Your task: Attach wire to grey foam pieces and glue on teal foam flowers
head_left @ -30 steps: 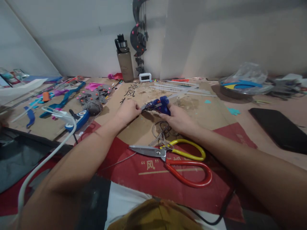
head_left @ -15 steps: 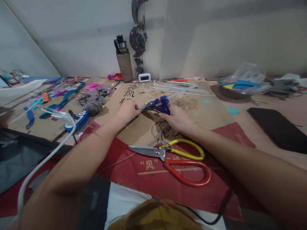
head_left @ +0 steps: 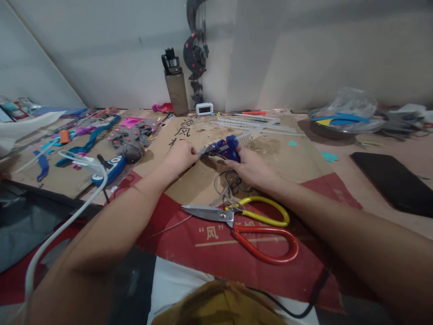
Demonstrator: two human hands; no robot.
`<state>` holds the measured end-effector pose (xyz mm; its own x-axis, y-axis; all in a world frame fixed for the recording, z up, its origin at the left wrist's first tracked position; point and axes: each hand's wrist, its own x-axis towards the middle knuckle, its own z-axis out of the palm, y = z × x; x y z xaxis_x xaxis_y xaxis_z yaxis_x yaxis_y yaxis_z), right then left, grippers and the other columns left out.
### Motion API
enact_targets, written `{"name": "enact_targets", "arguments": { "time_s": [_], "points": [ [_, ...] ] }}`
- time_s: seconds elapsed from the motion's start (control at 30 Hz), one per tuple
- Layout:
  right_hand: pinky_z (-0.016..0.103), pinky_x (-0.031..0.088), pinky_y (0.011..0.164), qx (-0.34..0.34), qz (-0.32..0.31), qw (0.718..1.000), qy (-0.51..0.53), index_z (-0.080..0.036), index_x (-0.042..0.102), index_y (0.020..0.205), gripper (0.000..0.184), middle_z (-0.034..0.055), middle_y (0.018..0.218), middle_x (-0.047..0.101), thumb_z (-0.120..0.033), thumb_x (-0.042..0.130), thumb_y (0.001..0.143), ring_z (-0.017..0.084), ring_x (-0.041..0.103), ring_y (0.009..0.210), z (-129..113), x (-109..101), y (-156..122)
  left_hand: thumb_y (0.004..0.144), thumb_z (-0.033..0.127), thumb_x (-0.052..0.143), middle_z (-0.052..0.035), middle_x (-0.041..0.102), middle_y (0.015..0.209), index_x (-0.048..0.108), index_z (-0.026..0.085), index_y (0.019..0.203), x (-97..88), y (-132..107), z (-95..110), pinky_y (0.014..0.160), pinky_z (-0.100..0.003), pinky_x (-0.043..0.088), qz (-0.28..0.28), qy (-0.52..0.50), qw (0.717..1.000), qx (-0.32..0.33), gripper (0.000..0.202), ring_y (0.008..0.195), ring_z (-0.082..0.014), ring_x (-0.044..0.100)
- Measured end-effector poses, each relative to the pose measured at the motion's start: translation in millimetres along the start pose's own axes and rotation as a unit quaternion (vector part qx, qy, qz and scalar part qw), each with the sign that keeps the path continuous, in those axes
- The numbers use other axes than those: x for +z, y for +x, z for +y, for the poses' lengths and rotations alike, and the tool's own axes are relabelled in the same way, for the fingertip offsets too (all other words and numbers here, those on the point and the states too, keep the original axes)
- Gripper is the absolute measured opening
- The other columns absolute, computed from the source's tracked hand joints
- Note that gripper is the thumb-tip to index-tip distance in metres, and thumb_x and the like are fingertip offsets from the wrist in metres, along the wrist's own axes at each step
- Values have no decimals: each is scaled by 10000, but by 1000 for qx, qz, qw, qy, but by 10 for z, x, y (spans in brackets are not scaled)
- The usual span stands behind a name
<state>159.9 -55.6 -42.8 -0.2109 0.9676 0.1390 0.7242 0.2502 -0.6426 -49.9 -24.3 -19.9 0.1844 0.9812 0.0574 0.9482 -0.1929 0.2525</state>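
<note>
My right hand [head_left: 249,168] grips a blue glue gun [head_left: 226,148] over the brown cardboard sheet [head_left: 277,155], with the nozzle pointing left. Closed in a pinch, my left hand [head_left: 181,156] holds something small right at the gun's tip; I cannot make out what it is. A clear glue stick pokes out of the gun's back end. Just in front of my right hand lie large scissors [head_left: 243,222] with one yellow and one red handle, blades pointing left, beside a tangle of thin wire [head_left: 227,184].
A brown bottle [head_left: 176,88] and small white clock [head_left: 204,109] stand at the back wall. Felt scraps and a second blue tool [head_left: 110,170] lie left. A metal bowl with plastic [head_left: 341,118] and a black slab [head_left: 394,183] sit right. A white cable [head_left: 61,228] crosses the near left.
</note>
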Motion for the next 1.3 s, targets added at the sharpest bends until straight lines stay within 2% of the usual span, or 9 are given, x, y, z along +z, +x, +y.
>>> {"name": "enact_targets", "arguments": {
  "time_s": [0.27,0.6,0.73,1.07,1.3],
  "points": [
    [336,477,765,0,6,1000,18,-148,601,1137,346,127,1023,706,-346,567,855,256,651,889,-10,24,29,758,215,571,-64,647,585,735,129,722,0,9,-3,649,-247,444,-3,5,1000,-1,189,608,-150,579],
    [403,411,862,-60,5,991,-121,-156,585,1131,305,143,946,712,-341,498,906,299,643,921,-52,-5,-23,750,220,574,-20,601,520,699,147,636,7,-2,-20,575,-227,393,-7,-26,1000,6,184,546,-120,527],
    [396,418,848,-42,13,992,-115,-162,588,1114,318,138,927,708,-390,502,911,296,644,898,-65,-42,-31,739,204,595,-26,607,530,694,144,636,3,-2,-16,588,-233,395,-4,-43,999,-3,155,550,-123,525],
    [362,434,811,-35,6,996,-87,-184,605,1083,268,105,929,719,-361,518,902,264,644,865,-52,-8,-30,741,207,601,-18,582,499,698,151,621,17,11,-26,624,-242,409,-3,-39,999,-1,164,583,-137,541],
    [361,446,773,-14,6,998,-66,-182,591,1133,319,111,954,712,-373,537,883,278,647,879,-30,20,2,728,194,575,-41,609,535,705,144,640,14,10,-24,613,-249,411,-3,-30,1000,3,164,574,-140,548]
  ]
}}
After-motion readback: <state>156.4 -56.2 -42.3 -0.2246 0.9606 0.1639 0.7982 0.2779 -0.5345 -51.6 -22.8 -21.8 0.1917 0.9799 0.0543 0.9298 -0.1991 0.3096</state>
